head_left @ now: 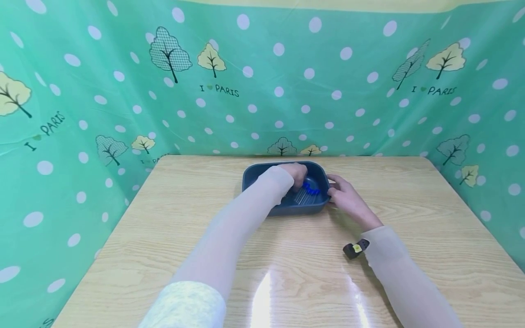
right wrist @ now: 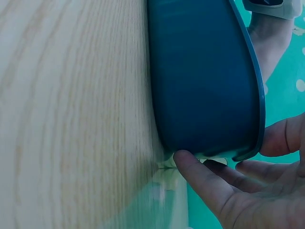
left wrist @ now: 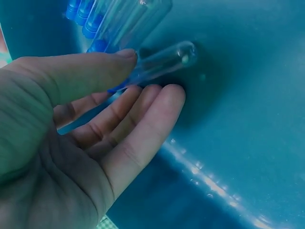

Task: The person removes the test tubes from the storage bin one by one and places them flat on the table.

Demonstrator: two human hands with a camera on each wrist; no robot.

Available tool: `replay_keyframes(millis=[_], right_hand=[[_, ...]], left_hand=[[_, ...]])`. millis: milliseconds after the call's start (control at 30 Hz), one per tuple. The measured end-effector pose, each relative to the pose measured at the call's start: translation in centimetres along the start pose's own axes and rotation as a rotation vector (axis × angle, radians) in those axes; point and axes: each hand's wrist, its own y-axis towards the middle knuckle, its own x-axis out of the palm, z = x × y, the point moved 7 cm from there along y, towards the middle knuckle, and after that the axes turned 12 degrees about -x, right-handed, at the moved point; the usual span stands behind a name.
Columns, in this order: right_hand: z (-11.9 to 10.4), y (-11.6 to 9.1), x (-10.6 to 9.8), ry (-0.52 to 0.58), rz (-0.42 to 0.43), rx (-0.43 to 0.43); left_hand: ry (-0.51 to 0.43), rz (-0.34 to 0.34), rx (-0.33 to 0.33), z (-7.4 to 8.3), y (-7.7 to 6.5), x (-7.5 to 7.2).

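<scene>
"Toward the far edge of the wooden table, we have a deep blue tray, and the left hand is right down inside it!"

"And what's it got?"

"One clear tube, pinched at its blue end between thumb and fingertips, the rounded end pointing out past them."

"More of those about?"

"Yes, a row of tubes just beside it, blue caps lined up, lying on the tray's floor toward the right."

"Right hand?"

"Gripping the tray's right end, thumb at the rim, fingers spread along the outer wall, one fingertip low by the base."

"And behind it all, green dotted cloth printed with trees!"
</scene>
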Motion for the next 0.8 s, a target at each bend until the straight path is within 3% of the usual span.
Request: replay_keyframes(millis=[367, 800], right_hand=[[-0.15, 0.02, 0.03, -0.006, -0.002, 0.001], [-0.14, -0.05, 0.1, -0.008, -0.008, 0.002]], left_hand=[[0.003, 0.01, 0.064, -0.29, 0.32, 0.21], [0.054, 0.035, 0.108, -0.22, -0.5, 0.0]])
